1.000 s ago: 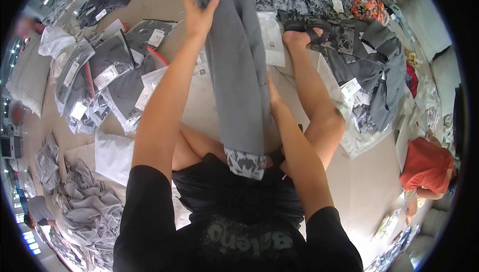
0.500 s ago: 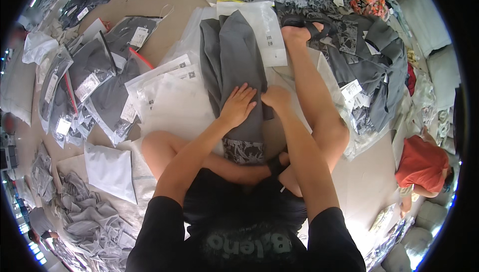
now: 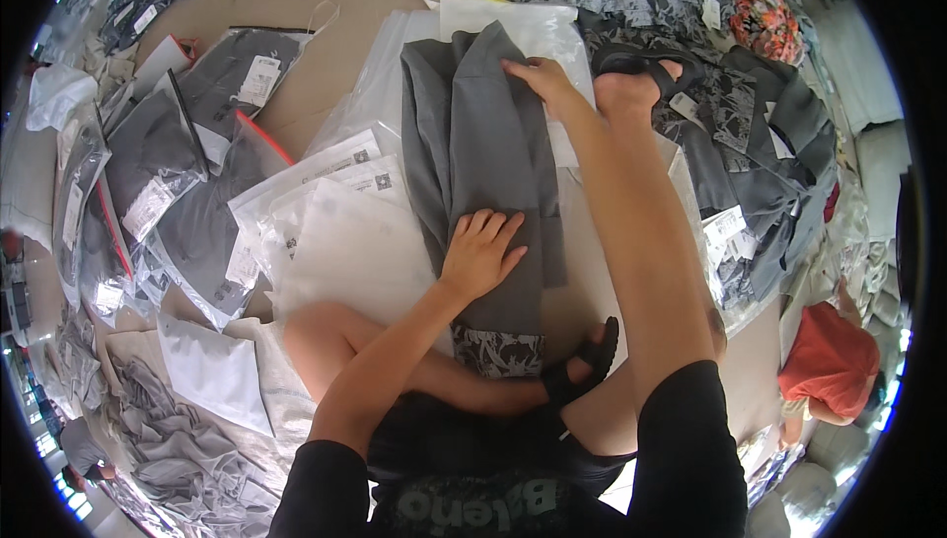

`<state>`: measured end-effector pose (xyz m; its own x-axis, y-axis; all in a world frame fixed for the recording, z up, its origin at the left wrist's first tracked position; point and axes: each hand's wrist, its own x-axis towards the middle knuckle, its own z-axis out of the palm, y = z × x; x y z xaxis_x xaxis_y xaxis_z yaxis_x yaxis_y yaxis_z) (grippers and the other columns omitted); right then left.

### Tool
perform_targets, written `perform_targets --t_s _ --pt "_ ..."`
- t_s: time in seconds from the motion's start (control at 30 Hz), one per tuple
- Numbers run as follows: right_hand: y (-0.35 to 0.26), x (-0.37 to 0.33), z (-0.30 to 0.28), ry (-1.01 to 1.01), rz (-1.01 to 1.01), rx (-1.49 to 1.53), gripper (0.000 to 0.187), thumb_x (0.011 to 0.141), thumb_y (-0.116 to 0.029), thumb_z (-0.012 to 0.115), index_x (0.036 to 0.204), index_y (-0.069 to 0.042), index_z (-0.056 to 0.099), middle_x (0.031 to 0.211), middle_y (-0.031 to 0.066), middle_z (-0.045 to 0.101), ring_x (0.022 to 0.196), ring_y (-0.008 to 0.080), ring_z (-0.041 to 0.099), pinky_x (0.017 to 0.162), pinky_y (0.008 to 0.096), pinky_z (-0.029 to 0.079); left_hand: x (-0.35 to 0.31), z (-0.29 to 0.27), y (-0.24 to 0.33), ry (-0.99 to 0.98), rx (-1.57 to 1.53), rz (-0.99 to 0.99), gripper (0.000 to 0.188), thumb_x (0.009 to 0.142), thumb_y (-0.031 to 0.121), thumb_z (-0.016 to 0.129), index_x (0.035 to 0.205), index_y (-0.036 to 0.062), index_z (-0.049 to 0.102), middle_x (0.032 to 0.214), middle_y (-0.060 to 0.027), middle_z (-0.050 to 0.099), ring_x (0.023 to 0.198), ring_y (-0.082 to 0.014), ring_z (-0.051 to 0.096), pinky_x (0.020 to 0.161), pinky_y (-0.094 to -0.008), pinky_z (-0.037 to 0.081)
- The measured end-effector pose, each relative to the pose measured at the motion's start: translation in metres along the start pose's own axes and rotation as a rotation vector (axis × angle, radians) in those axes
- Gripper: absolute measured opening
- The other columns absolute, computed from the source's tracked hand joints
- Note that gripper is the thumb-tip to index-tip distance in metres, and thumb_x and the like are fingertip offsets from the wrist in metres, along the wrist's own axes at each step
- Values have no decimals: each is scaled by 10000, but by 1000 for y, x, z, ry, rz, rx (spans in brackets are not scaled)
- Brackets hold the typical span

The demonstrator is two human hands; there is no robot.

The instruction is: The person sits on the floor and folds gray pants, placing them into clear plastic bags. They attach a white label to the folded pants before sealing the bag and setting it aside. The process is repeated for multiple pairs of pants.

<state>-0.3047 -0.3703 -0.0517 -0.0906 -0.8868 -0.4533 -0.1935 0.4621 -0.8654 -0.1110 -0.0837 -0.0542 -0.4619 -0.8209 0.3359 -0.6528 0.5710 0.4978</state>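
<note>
A long grey garment (image 3: pixel 478 163), folded lengthwise, lies in front of me with a leaf-patterned band (image 3: pixel 503 353) at its near end. My left hand (image 3: pixel 481 257) rests flat on its middle, fingers spread. Farther up, my right hand (image 3: pixel 538 82) has its fingers closed on the right edge near the far end. The thumb side is partly hidden. Under and beyond the garment are white-topped clear plastic bags (image 3: pixel 513 13), and more white bags (image 3: pixel 340 232) are stacked to its left.
Bagged grey garments (image 3: pixel 212 183) lie to the left, with loose grey cloth (image 3: pixel 182 420) nearer me. On the right is a heap of grey and patterned clothes (image 3: pixel 760 143) with white tags. My crossed legs flank the garment. A person in a red top (image 3: pixel 831 360) bends at far right.
My right hand has moved from the garment's middle right edge up toward its far end. My left hand still lies flat on the cloth, which appears lower in view.
</note>
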Motion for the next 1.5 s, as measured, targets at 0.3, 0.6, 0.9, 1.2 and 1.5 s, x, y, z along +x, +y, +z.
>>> perform_targets --t_s 0.3,0.6,0.9,1.2,1.5 --pt "-130 -127 -30 -539 -297 -244 476 869 -308 869 1155 44 726 1107 85 757 1048 165 693 915 298 539 40 0 -36 48 56 -37 451 959 366 671 1320 95 671 1229 -76 612 1188 -275 541 992 -430 409" --pt "-33 -310 -82 -207 -864 -639 521 783 -86 813 1258 46 643 1051 97 726 1094 113 663 961 313 520 -20 -52 -52 -122 -17 171 544 996 271 671 1474 52 532 1392 -125 621 1312 -280 563 1097 -414 461" --pt "93 -276 -64 -11 -382 -897 669 998 -385 620 1558 -89 404 1470 322 505 1362 461 518 1135 473 433 -84 -90 -42 -120 -789 -1003 339 1022 254 680 1196 -37 671 1123 -108 720 935 -160 667 776 -325 550" --pt "165 -267 5 242 -526 -1086 673 1037 -647 439 1647 -411 278 1714 199 220 1556 466 219 1223 670 185 -53 -9 4 161 -262 -798 455 946 294 737 1205 -69 648 1135 -238 726 1059 -405 696 914 -462 530" --pt "111 -346 16 -22 -674 -996 874 914 -497 709 1621 -129 348 1601 216 401 1447 425 419 1179 598 343 -93 -34 13 -275 -287 -997 728 806 518 812 1147 -110 671 1110 -310 721 956 -423 730 826 -448 580"
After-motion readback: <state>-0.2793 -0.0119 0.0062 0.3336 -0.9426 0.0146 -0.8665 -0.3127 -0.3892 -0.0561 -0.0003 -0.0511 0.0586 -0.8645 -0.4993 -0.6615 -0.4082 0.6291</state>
